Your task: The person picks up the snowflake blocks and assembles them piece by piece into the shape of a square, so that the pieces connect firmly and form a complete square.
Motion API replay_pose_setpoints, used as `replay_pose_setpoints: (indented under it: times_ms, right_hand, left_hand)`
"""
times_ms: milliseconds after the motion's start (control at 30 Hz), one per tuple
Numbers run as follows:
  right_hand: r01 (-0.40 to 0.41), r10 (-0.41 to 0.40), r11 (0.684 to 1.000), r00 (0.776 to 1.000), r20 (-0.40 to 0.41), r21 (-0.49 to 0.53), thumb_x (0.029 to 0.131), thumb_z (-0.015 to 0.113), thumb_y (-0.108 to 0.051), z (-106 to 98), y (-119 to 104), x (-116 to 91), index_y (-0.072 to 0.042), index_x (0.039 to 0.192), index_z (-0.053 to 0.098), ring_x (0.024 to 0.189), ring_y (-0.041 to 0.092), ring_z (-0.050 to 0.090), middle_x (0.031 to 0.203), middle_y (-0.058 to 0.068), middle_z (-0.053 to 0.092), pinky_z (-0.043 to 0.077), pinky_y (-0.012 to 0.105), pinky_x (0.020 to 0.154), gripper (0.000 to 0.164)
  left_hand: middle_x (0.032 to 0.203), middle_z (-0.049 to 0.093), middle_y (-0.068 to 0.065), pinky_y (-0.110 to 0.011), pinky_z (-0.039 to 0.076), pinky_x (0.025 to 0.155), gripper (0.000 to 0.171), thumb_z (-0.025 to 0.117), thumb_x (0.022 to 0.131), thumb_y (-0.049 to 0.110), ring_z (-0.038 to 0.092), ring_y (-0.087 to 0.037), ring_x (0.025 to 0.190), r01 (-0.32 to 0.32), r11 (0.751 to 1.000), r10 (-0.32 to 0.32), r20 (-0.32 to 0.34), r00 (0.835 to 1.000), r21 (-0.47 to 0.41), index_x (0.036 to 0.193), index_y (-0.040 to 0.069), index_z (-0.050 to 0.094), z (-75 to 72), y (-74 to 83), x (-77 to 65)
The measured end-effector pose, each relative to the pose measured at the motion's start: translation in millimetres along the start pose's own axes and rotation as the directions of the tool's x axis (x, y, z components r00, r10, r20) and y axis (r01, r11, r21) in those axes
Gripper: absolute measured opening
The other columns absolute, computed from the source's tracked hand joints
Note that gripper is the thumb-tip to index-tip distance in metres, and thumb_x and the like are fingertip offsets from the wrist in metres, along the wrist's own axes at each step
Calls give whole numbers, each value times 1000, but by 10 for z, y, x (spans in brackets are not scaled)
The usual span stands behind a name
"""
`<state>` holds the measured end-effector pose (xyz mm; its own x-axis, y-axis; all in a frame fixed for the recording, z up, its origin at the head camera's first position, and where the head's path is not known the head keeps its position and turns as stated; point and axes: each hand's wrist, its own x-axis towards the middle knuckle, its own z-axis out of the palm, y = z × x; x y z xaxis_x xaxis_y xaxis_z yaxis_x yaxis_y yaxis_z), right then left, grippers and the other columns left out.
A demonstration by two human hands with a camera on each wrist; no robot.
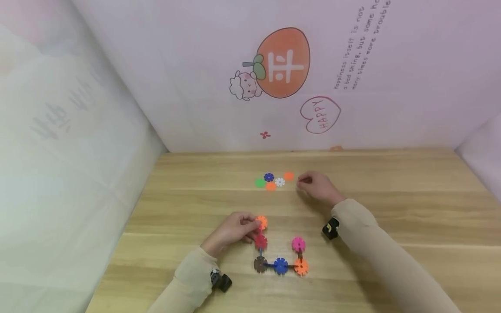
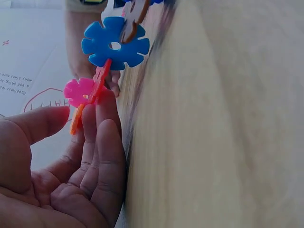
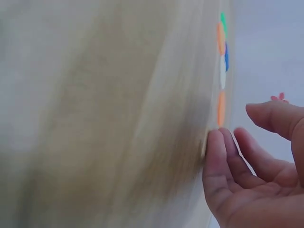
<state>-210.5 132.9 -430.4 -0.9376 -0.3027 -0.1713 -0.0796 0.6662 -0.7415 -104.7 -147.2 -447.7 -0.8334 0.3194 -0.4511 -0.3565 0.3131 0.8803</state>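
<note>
Left hand (image 1: 237,227) gripped a notched-disc chain (image 1: 279,262)

Thumb and fingers pinched its orange end disc (image 1: 262,221); the rest ran on the near side of that grip, then rightward. Thumb apart from fingers, the right hand (image 1: 320,188) held nothing visible, just right of loose notched discs (image 1: 271,187).

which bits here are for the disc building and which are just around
Seem part of the job:
- linked discs, held by the left hand
- five loose discs, near the right hand

Just around:
- printed backdrop
- black wrist devices
</note>
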Motion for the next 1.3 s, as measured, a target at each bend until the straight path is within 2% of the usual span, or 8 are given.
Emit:
replay_pose_setpoints:
  times_ms: [100, 300, 467, 633, 767, 900, 1100, 1300]
  right_hand:
    - [21, -23, 998, 999, -33, -60, 97, 58, -16, 26, -30, 107, 10, 127, 55, 113, 40, 59, 123, 27, 62, 51, 50, 99, 40]
    - [28, -32, 990, 999, -28, -138, 94, 61, -13, 126, -63, 326, 8, 138, 46, 123, 43, 54, 135, 28, 56, 45, 54, 107, 52]
    - [68, -82, 957, 996, -39, -282, 90, 62, -3, 156, -79, 368, 8, 133, 53, 122, 43, 55, 131, 28, 59, 45, 55, 106, 45]
    - [90, -101, 953, 995, -25, -289, 86, 66, 0, 138, -60, 339, 9, 127, 57, 111, 39, 60, 119, 25, 64, 51, 51, 98, 43]
    - [117, -119, 967, 993, 8, -224, 83, 70, -1, 114, -40, 240, 6, 115, 65, 93, 30, 62, 101, 19, 68, 54, 43, 85, 33]
    - [128, -121, 982, 991, 56, -142, 89, 68, -11, 125, -49, 20, -3, 103, 71, 84, 21, 60, 93, 10, 69, 52, 34, 75, 16]
    - [136, -126, 989, 979, 157, -56, 94, 67, -26, 220, -135, -342, -16, 99, 72, 72, 15, 60, 83, 0, 69, 52, 28, 64, 12]
    - [267, -257, 964, 944, 208, -21, 92, 70, -22, 361, -266, -574, -17, 98, 74, 66, 12, 64, 80, -2, 72, 54, 24, 58, 9]
  left_hand:
    - [93, 73, -8, -30, 61, 72, 25, 63, 97, 24, 68, -14, 78, -2, 1000, 2, 2, 1000, -1, 110, 3, 66, 0, -11, -13]
    - [92, 73, -8, -30, 61, 72, 22, 63, 96, 18, 69, -14, 78, -19, 1000, 19, 1, 1000, 1, 111, 2, 66, -1, -13, 0]
    - [90, 73, -8, -30, 61, 70, 20, 64, 96, 15, 68, -14, 76, -32, 999, 33, 13, 999, -12, 110, 1, 65, 27, -2, 18]
    - [90, 72, -7, -29, 61, 70, 20, 64, 96, 16, 68, -13, 75, -29, 1000, 29, 9, 1000, -10, 110, 1, 65, 24, 8, -3]
    - [91, 73, -7, -30, 61, 71, 20, 65, 96, 18, 68, -14, 76, -14, 1000, 14, 4, 1000, -16, 109, 2, 65, 5, 10, -18]
    - [92, 73, -7, -32, 61, 74, 21, 66, 95, 20, 69, -15, 78, -9, 1000, 10, 3, 1000, -23, 108, 3, 65, -13, 13, -20]
    - [93, 73, -7, -32, 61, 75, 19, 64, 96, 18, 69, -15, 78, -14, 1000, 14, -15, 1000, -11, 107, 3, 65, -30, 13, -28]
    - [94, 73, -7, -32, 61, 76, 18, 63, 97, 16, 69, -14, 80, -16, 1000, 16, -5, 1000, -21, 109, 3, 65, -15, -4, -2]
